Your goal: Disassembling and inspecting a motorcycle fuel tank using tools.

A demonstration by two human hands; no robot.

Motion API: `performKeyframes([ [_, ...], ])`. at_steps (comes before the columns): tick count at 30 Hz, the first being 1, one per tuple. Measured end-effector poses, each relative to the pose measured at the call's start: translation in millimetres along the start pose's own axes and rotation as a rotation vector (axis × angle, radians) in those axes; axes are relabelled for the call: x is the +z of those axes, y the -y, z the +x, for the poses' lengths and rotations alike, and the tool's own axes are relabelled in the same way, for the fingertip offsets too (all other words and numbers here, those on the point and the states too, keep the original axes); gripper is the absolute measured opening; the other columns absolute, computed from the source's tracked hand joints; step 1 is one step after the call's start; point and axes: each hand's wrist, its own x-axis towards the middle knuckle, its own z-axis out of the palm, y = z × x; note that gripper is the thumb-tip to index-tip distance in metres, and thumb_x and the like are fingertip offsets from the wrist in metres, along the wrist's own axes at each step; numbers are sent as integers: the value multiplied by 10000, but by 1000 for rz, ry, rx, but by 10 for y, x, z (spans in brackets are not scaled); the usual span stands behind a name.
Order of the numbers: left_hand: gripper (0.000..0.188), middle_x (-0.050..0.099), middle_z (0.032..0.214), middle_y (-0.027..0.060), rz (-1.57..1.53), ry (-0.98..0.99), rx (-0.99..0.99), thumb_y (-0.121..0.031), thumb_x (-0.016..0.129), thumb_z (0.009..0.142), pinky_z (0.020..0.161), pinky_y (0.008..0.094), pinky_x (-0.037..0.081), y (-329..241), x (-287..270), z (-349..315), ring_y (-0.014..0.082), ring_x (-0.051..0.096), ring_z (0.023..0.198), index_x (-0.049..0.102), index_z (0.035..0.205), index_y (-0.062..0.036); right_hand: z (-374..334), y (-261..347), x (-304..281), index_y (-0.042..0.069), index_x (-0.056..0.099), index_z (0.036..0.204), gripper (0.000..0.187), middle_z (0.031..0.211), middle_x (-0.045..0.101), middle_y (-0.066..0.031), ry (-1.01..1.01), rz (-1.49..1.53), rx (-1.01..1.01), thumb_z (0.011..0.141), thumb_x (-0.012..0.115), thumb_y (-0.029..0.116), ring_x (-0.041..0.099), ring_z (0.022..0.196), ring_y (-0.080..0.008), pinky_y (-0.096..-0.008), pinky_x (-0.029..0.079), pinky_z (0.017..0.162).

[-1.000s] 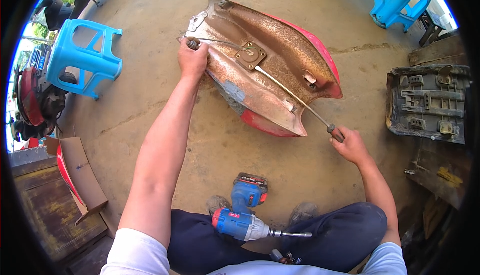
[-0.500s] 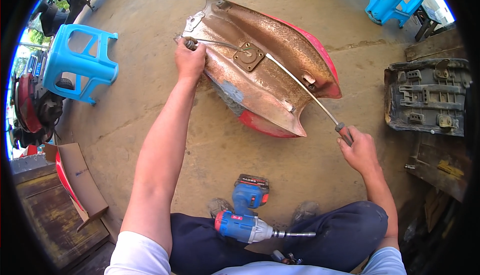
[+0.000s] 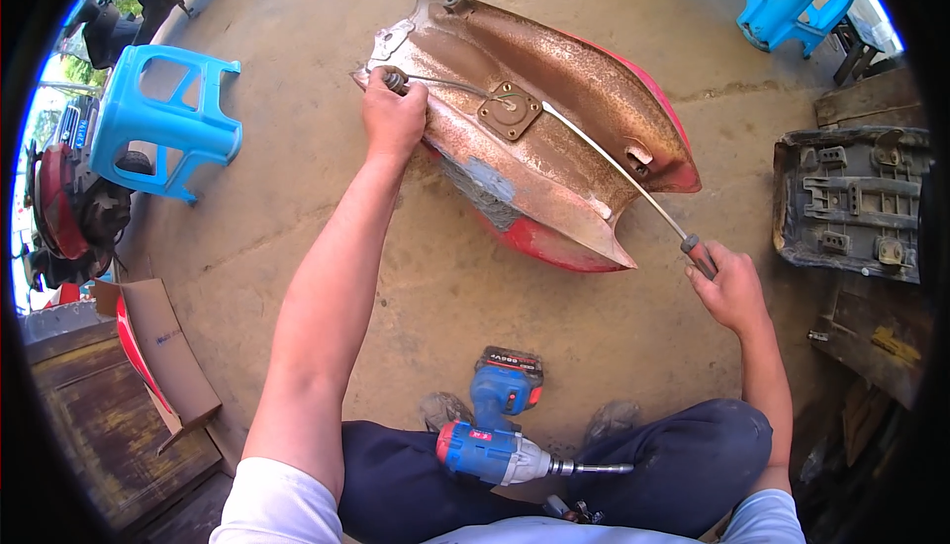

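An upturned motorcycle fuel tank (image 3: 569, 170), rusty brown underneath with red outer sides, lies on the floor ahead of me. A square bolted plate (image 3: 511, 111) sits in its middle, and a thin cable (image 3: 450, 80) runs from it. My left hand (image 3: 394, 121) is closed at the tank's far left edge, around the dark ribbed plug (image 3: 396, 81) on that cable. My right hand (image 3: 734, 290) grips a long screwdriver (image 3: 700, 256) by its red and grey handle. The shaft slants across the tank, its tip against the plate's right edge.
A blue cordless impact wrench (image 3: 492, 450) with a long socket bit rests by my lap. Blue plastic stools (image 3: 163, 124) stand left and far right. A black seat base (image 3: 856, 203) lies at right. A cardboard piece (image 3: 168, 346) leans at lower left.
The tank has shifted slightly to the right, and both my hands have moved right with it. The screwdriver tip stays at the plate's edge. My view has shifted a little too.
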Motion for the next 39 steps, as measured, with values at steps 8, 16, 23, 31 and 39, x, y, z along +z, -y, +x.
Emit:
performKeyframes([
  [8,318,737,900,176,57,-2,-35,-171,713,815,802,414,558,-117,-39,-86,308,728,846,636,1072,0,-19,-79,-90,-5,702,1018,283,758,649,-223,84,188,-52,840,741,211,613,695,-408,-439,498,661],
  [16,254,673,796,76,32,-63,66,-139,718,815,673,342,517,-40,-70,-66,162,623,702,633,1001,13,-65,70,-112,14,673,950,225,814,678,-246,11,-69,-28,831,731,197,663,814,-461,-515,511,697],
  [23,371,736,968,202,104,21,-17,-177,725,803,825,412,560,12,27,-72,327,722,892,640,1112,10,-209,-324,140,-13,655,944,274,871,679,-270,68,192,-47,825,736,219,665,839,-470,-510,518,722],
  [31,260,700,808,115,-70,34,-26,-164,724,800,729,362,539,203,-154,-146,206,666,749,650,988,-1,-219,-43,-60,-23,651,902,307,831,673,-261,64,60,-34,836,744,262,661,785,-450,-481,516,696],
  [39,348,737,927,200,99,5,38,-220,728,786,841,420,555,26,-11,27,349,718,871,660,1047,0,-99,-448,259,-17,658,922,313,827,671,-247,37,231,-120,841,748,272,660,760,-395,-455,509,693],
])
